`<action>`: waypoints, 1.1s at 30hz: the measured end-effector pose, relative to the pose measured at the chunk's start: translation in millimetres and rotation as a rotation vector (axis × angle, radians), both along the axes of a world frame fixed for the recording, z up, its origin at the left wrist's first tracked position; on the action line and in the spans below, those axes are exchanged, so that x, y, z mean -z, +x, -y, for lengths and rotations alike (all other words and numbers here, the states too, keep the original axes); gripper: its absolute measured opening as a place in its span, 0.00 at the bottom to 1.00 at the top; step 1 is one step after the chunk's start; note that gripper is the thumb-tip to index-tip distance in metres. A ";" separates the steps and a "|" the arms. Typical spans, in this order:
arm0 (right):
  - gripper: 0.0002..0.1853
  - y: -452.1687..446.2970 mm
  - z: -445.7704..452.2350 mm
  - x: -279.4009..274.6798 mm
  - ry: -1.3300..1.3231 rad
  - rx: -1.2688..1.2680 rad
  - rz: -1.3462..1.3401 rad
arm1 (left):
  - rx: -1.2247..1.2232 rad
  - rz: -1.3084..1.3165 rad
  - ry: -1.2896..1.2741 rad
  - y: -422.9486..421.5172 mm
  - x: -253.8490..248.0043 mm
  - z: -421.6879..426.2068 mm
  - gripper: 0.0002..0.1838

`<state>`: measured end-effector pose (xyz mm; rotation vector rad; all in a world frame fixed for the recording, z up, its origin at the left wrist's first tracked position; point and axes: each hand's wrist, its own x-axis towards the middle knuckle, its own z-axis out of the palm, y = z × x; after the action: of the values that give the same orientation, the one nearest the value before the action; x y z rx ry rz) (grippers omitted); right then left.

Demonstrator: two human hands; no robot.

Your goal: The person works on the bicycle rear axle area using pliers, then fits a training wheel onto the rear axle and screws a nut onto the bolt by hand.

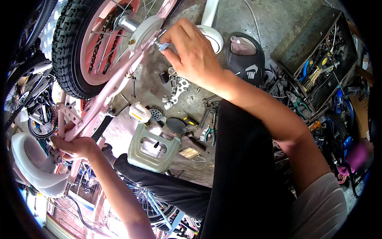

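Observation:
A pink child's bicycle frame slants across the left side. My left hand is closed around its tube, close to a white curved plastic part. Near the wheel hub, my right hand pinches a small silver-blue piece between thumb and fingers; its exact kind is unclear. That piece is beside the white rounded cover on the frame. The black knobby tyre stands above, with a chain visible behind the spokes.
A pale plastic stool stands on the concrete floor. Around it lie wrenches, pliers and a white-and-orange container. A metal toolbox full of tools sits at right, near a black Nike item. Other bicycles crowd the left.

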<state>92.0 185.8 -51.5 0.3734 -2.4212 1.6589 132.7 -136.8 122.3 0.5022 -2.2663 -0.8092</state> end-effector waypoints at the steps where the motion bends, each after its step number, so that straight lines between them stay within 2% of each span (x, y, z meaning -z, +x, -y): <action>1: 0.14 -0.5 0.6 0.8 0.021 0.000 -0.059 | -0.028 0.015 0.000 -0.3 -0.8 -4.3 0.29; 7: 0.10 -5.2 -0.3 -2.0 0.138 -0.061 -0.207 | -0.044 0.004 0.005 -0.1 0.2 -2.1 0.29; 23: 0.12 -9.1 6.4 -1.8 0.190 -0.037 -0.221 | -0.078 -0.054 -0.007 -3.8 2.2 -15.1 0.27; 27: 0.11 -8.7 14.5 0.3 0.127 -0.022 -0.193 | -0.026 -0.075 0.000 -2.4 2.4 -4.1 0.27; 29: 0.12 -6.8 15.2 3.4 0.088 -0.014 -0.189 | -0.085 -0.050 0.015 -1.9 3.0 -9.4 0.27; 33: 0.16 -2.3 8.5 5.5 -0.135 -0.055 -0.120 | -0.072 -0.044 0.047 1.6 1.7 -2.0 0.27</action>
<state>89.7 177.3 -57.0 0.5069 -2.2182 1.7563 134.2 -134.8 120.6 0.5787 -2.1805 -0.8307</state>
